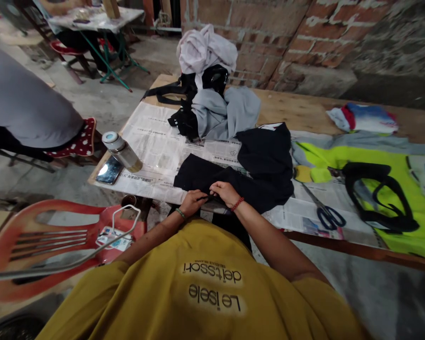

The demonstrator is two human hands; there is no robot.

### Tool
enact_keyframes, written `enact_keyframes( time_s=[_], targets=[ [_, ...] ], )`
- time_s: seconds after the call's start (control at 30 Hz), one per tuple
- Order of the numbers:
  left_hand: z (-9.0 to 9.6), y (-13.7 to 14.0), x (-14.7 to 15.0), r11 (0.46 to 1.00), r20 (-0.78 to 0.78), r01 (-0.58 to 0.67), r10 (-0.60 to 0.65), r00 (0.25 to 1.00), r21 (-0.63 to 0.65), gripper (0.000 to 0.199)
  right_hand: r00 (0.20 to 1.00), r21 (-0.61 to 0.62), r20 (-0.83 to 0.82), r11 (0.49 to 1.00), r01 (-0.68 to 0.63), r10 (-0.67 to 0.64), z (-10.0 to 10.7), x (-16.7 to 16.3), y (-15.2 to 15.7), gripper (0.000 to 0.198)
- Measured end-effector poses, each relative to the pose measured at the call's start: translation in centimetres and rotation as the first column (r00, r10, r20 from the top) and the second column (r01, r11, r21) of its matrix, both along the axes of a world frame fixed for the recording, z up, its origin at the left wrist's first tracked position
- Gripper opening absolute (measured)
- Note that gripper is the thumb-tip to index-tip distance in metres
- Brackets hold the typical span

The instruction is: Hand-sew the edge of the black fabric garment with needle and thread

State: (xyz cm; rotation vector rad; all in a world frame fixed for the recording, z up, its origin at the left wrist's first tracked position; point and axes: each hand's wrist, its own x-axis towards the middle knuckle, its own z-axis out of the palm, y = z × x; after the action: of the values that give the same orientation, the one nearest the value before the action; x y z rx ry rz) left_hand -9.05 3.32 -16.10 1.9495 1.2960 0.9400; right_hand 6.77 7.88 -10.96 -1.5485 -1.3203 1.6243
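A black garment (262, 165) lies spread on newspaper (163, 146) at the near edge of a wooden table (304, 111). My left hand (192, 201) and my right hand (225, 191) pinch its near hem side by side, fingers closed on the cloth. A green bracelet circles my left wrist and a red one my right. What lies under my fingers at the hem is too small to tell.
Blue-handled scissors (326, 213) lie right of the garment, beside neon yellow fabric (375, 160) with black straps (378, 196). A metal flask (122, 151) and a phone (109, 170) sit at the left. Piled clothes (212, 80) stand behind. A red chair (56, 241) is at left; a seated person (24, 104) beyond.
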Motion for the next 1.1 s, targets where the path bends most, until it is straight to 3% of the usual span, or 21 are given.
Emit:
enact_keyframes(
  time_s=[0.13, 0.27, 0.47, 0.53, 0.6, 0.63, 0.67, 0.73, 0.8, 0.87, 0.97, 1.1],
  targets=[
    [-0.1, -0.1, -0.2, 0.999, -0.067, 0.043, -0.041, 0.997, 0.030, 0.015, 0.996, -0.042, -0.027, 0.996, 0.082, -0.084, -0.3, 0.4, 0.8, 0.008],
    [-0.4, -0.1, -0.2, 0.996, -0.075, 0.063, -0.058, 0.995, 0.065, 0.017, 0.991, -0.074, -0.069, 0.991, 0.114, -0.119, 0.9, 1.5, 1.5, 0.010],
    [-0.3, 0.0, -0.1, 0.996, -0.032, 0.072, -0.071, 0.997, 0.059, 0.020, 0.929, -0.173, -0.371, 0.983, -0.057, -0.012, 3.2, 1.0, 0.7, 0.014],
    [-0.2, 0.0, -0.1, 0.995, -0.019, 0.084, -0.083, 0.996, 0.061, 0.019, 0.923, -0.094, -0.377, 0.988, -0.124, 0.080, 3.4, 0.4, 0.4, 0.014],
    [-0.2, 0.0, -0.1, 0.995, -0.020, 0.075, -0.074, 0.997, 0.061, 0.018, 0.957, 0.106, -0.218, 0.979, -0.172, 0.191, 3.3, 0.1, 0.5, 0.012],
    [-0.2, -0.1, -0.1, 0.996, -0.025, 0.066, -0.064, 0.998, 0.059, 0.017, 0.967, 0.243, -0.074, 0.945, -0.218, 0.242, 3.2, 0.2, 0.8, 0.012],
    [-0.2, -0.1, -0.1, 0.997, -0.029, 0.057, -0.055, 0.998, 0.058, 0.016, 0.955, 0.377, 0.094, 0.877, -0.297, 0.282, 3.1, 0.5, 1.2, 0.013],
    [-0.2, -0.1, -0.1, 0.997, -0.026, 0.047, -0.046, 0.999, 0.055, 0.014, 0.851, 0.549, 0.427, 0.660, -0.513, 0.306, 3.1, 1.8, 2.5, 0.018],
    [-0.2, -0.1, -0.1, 0.998, -0.011, 0.047, -0.046, 0.999, 0.053, 0.013, 0.707, 0.565, 0.661, 0.451, -0.691, 0.254, 3.3, 3.7, 4.1, 0.026],
    [-0.2, -0.1, -0.1, 0.998, -0.003, 0.047, -0.047, 0.999, 0.048, 0.012, 0.593, 0.521, 0.790, 0.339, -0.783, 0.154, 4.1, 6.0, 5.9, 0.031],
    [-0.2, -0.1, -0.1, 0.998, -0.006, 0.044, -0.044, 0.999, 0.044, 0.012, 0.509, 0.484, 0.861, 0.308, -0.819, 0.001, 6.0, 9.7, 8.5, 0.031],
    [-0.4, -0.1, -0.1, 0.999, 0.001, 0.040, -0.040, 0.999, 0.034, 0.013, 0.458, 0.499, 0.866, 0.365, -0.786, -0.199, 9.3, 15.1, 11.4, 0.030]
  ],
)
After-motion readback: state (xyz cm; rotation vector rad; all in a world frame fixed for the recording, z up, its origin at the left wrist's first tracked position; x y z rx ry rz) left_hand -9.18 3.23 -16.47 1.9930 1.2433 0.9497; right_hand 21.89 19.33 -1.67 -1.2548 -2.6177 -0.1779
